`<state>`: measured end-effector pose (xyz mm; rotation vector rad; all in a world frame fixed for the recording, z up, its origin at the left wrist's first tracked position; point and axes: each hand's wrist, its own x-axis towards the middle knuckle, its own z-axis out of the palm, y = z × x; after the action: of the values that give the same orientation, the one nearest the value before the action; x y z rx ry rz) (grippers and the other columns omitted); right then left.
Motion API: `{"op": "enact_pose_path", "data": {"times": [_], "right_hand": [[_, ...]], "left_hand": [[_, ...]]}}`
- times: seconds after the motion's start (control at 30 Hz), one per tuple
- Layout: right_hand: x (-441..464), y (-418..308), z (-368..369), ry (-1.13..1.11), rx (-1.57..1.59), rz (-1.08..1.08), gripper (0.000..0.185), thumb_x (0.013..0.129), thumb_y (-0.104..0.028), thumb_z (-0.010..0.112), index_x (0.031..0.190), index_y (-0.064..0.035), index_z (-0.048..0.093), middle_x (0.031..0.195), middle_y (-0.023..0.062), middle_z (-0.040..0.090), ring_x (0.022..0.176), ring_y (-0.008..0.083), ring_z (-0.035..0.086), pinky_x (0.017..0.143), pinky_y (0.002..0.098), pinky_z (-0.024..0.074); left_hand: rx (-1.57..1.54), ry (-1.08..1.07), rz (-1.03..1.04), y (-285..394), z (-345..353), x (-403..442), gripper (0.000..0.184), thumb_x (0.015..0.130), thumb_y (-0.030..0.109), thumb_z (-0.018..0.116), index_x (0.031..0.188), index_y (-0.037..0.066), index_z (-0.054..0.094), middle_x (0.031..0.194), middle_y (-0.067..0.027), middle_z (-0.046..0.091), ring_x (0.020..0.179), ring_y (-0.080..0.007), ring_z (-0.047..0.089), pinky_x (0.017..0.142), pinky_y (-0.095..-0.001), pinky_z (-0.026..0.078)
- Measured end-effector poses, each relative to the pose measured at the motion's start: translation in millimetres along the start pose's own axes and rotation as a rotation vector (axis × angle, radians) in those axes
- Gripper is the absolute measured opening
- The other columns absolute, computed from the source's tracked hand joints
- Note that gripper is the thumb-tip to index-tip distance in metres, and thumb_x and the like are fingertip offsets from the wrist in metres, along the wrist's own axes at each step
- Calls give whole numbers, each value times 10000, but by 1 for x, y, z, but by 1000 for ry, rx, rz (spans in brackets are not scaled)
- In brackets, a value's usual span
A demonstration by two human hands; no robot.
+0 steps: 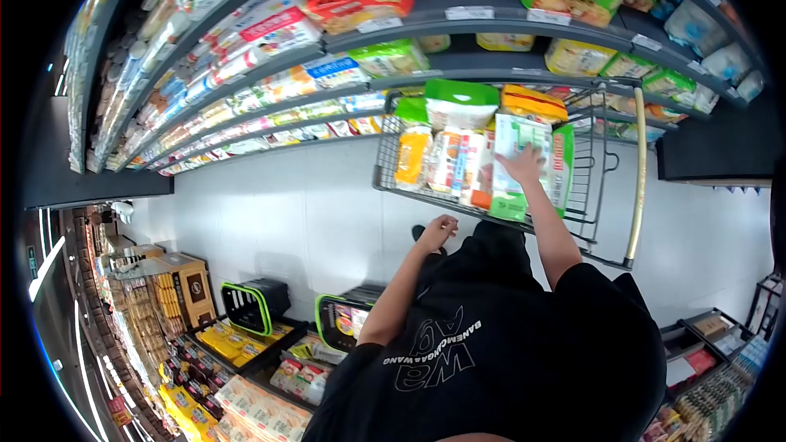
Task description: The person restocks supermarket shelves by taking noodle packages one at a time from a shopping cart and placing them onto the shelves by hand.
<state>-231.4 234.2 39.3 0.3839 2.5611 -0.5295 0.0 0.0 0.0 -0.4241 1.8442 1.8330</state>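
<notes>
My right hand (524, 165) reaches into a wire shopping cart (585, 196), fingers spread over a white and green package (512, 195). It appears to rest on the package's upper face. Around that package are a green-topped bag (461, 105), a yellow-orange bag (532, 103), a smaller orange and white bag (412, 157) and white packs with red and blue print (454, 165). Outside the cart, my left hand (440, 233) hangs near my body with its fingers curled in, and nothing shows in it.
Shelves (483, 20) of bagged food curve along the far side. The cart's pale handle (637, 180) is at its right end. Behind me to the left, green-rimmed black baskets (266, 308) sit over low bins of packets. Cardboard cartons (195, 288) are stacked farther left.
</notes>
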Motion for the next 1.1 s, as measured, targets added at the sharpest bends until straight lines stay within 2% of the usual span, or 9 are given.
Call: {"op": "enact_pose_path", "data": {"times": [0.1, 0.27, 0.33, 0.5, 0.57, 0.67, 0.9, 1.03, 1.1], "right_hand": [[-14, -54, -1, 133, -130, 41, 1452, 527, -682, 806, 1524, -38, -31, 1580, 250, -58, 1428, 521, -41, 1039, 753, 156], [-61, -101, 46, 106, -131, 158, 1364, 574, -558, 829, 1518, -28, 0, 1579, 242, -10, 1437, 486, 34, 1056, 711, 202], [-69, -114, 53, 124, -145, 163, 1270, 634, -480, 817, 1513, -19, 25, 1571, 247, 41, 1427, 488, 80, 1064, 672, 259], [-88, -128, 85, 264, -194, -56, 439, 801, -195, 672, 1165, 36, 588, 1346, 268, 467, 1188, 412, 527, 914, 450, 513], [-85, -120, 104, 422, -107, -95, 207, 852, -188, 590, 915, -7, 665, 889, 227, 681, 892, 384, 671, 786, 478, 538], [-92, -124, 118, 413, -25, -178, 241, 868, -209, 572, 873, 22, 642, 864, 244, 673, 825, 423, 656, 740, 502, 526], [-159, -189, 156, 382, 173, -486, 270, 923, -205, 548, 1032, 28, 628, 810, 304, 629, 783, 467, 625, 685, 548, 483], [-169, -256, 169, 92, 68, -579, 241, 952, -190, 532, 1049, 22, 592, 827, 270, 622, 778, 407, 618, 701, 446, 484], [-174, -298, 166, -236, 269, -676, 261, 961, -223, 539, 1047, 18, 594, 826, 224, 631, 759, 312, 621, 706, 404, 483]], "left_hand": [[-58, 78, 9, -38, -87, -3, 308, 947, 292, 577, 971, -9, 637, 751, -62, 641, 614, -133, 564, 598, -282, 479], [-352, 410, -533, -195, -237, -155, 296, 875, 179, 627, 1077, -35, 600, 881, -130, 694, 723, -206, 690, 585, -305, 543], [-142, 345, -429, -268, -269, -210, 336, 827, 87, 641, 1152, 27, 578, 937, -86, 704, 875, -190, 707, 684, -312, 573], [-594, 614, -820, -291, -283, -309, 293, 902, 170, 570, 1168, 48, 563, 1037, -113, 689, 901, -256, 689, 770, -375, 560], [-616, 519, -907, -313, -289, -321, 269, 926, 198, 526, 1143, 46, 574, 1026, -129, 686, 842, -279, 682, 712, -390, 556], [-303, 371, -723, -286, -290, -306, 281, 922, 183, 514, 1147, 27, 579, 1024, -155, 683, 830, -277, 690, 649, -372, 550], [-469, 375, -295, -195, -323, -136, 321, 930, 218, 549, 1144, -17, 593, 989, -152, 697, 795, -227, 698, 624, -288, 531], [-145, 468, 113, -73, -336, -75, 559, 841, 288, 742, 1228, -47, 517, 1065, -148, 641, 914, -226, 652, 711, -308, 530], [305, 773, 509, -9, -348, -69, 734, 739, 271, 842, 1283, -51, 468, 1109, -162, 610, 965, -229, 624, 764, -332, 530]]}}
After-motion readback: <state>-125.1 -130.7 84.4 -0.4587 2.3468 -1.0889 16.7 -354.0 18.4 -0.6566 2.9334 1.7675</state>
